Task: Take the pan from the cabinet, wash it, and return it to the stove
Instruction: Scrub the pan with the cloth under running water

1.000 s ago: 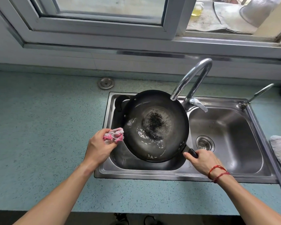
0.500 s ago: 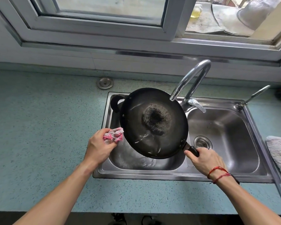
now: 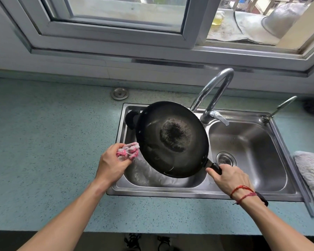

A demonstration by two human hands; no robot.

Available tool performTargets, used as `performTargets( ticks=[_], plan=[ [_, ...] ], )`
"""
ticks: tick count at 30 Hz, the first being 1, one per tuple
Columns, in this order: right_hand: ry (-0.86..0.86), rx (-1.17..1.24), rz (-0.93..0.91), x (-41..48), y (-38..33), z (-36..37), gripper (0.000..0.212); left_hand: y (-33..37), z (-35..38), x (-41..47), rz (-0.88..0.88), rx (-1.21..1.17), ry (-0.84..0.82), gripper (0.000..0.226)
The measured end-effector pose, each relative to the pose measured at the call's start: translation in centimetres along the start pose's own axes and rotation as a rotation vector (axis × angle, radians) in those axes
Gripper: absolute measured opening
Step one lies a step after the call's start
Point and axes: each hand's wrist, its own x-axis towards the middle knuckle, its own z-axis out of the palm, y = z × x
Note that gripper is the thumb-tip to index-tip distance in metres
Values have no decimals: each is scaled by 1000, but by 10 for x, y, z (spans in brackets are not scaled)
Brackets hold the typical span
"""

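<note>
A black pan (image 3: 172, 138) with a scorched patch in its middle hangs tilted above the left basin of the steel double sink (image 3: 203, 193). My right hand (image 3: 228, 176) grips its black handle at the lower right. My left hand (image 3: 112, 164) holds a bunched pink-and-white cloth (image 3: 129, 151) just left of the pan's rim, over the sink's left edge. Wet streaks show inside the pan near its lower rim.
A curved chrome faucet (image 3: 214, 89) rises behind the pan, with a smaller tap (image 3: 279, 107) at the sink's far right corner. A grey towel (image 3: 312, 174) lies on the teal counter (image 3: 43, 151) to the right. A window frame runs along the back wall.
The pan has been lifted and tilted more steeply toward me over the left basin, and the water has run out of it. My left hand has stayed beside it with the cloth.
</note>
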Motion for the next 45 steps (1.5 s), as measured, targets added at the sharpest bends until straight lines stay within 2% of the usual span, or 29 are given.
performTargets(
  ticks=[4, 15, 22, 27, 32, 45],
  plan=[
    [25, -20, 5, -8, 2, -1, 53, -2, -1, -4, 4, 3, 5, 35],
    [240, -126, -44, -28, -1, -16, 48, 0, -1, -9, 20, -18, -4, 38],
    [416, -121, -137, -32, 6, -20, 36, -1, -2, -11, 24, -32, 2, 42],
    [487, -90, -129, -32, 7, -27, 32, -5, -1, -10, 16, -33, -2, 44],
    [480, -75, -119, -31, 6, -27, 33, -4, 0, -10, 20, -31, -8, 42],
    [299, -87, -71, -27, 9, -9, 45, -6, 1, -8, 38, -11, -11, 39]
  ],
)
